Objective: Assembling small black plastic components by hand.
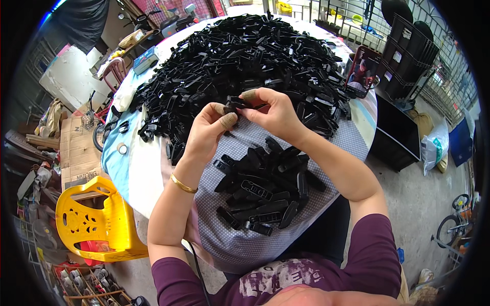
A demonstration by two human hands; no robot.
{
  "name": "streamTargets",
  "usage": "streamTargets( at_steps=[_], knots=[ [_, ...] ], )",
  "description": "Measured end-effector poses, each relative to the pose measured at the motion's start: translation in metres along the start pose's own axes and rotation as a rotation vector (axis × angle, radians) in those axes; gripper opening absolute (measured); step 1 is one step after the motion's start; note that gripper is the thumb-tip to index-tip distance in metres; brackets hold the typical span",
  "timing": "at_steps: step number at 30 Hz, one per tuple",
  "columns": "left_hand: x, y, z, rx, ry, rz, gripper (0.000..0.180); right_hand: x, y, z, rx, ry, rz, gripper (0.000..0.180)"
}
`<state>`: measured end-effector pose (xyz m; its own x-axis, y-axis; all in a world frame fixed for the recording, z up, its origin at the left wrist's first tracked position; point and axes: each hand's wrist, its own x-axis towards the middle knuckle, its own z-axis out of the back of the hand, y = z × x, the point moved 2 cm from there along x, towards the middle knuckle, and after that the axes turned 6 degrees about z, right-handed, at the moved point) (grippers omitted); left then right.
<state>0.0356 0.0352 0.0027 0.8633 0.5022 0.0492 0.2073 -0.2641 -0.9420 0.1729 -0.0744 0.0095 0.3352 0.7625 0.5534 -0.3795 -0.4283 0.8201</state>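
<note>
Between both hands, just in front of a large heap of black plastic parts (245,56), is a small black plastic part (236,104). My left hand (210,122) pinches it from the left, with tan tape wrapped round the thumb and a finger. From the right, my right hand (275,113) grips the same part with closed fingertips, one of them taped too. Its exact shape is partly hidden by my fingers. Nearer to me, below my hands, a smaller pile of long black plastic pieces (260,196) lies on the patterned tablecloth (219,250).
A phone (362,71) stands upright at the table's right edge. On the left side lie a tape roll (122,148) and a blue box (146,60). A yellow plastic chair (115,224) is beside the table at left; a black crate (395,135) stands at right.
</note>
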Motion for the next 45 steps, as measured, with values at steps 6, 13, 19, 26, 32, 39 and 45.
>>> streamTargets(
  at_steps=[6,13,19,26,32,39,45],
  knots=[
    [-0.005,-0.004,-0.012,0.149,-0.144,-0.141,0.025,-0.003,0.001,-0.001,0.056,0.038,-0.038,0.029],
    [-0.005,-0.001,-0.008,0.163,-0.21,-0.154,0.033,-0.005,-0.006,-0.006,-0.054,0.02,0.052,0.027],
    [-0.006,0.002,-0.008,0.215,-0.239,-0.16,0.032,-0.008,0.001,-0.009,-0.225,0.035,0.084,0.03],
    [-0.005,-0.002,-0.01,0.064,-0.134,-0.154,0.026,-0.005,0.0,-0.012,-0.313,-0.042,0.113,0.03],
    [-0.009,-0.008,-0.012,0.166,-0.028,-0.183,0.022,-0.007,0.003,-0.009,-0.245,0.238,0.022,0.027],
    [-0.008,-0.017,-0.011,0.231,-0.005,-0.094,0.024,0.008,0.005,0.009,-0.172,0.425,0.001,0.018],
    [-0.036,-0.029,-0.054,0.954,0.366,0.023,0.053,0.025,0.0,0.069,-0.349,0.209,-0.172,0.024]
  ],
)
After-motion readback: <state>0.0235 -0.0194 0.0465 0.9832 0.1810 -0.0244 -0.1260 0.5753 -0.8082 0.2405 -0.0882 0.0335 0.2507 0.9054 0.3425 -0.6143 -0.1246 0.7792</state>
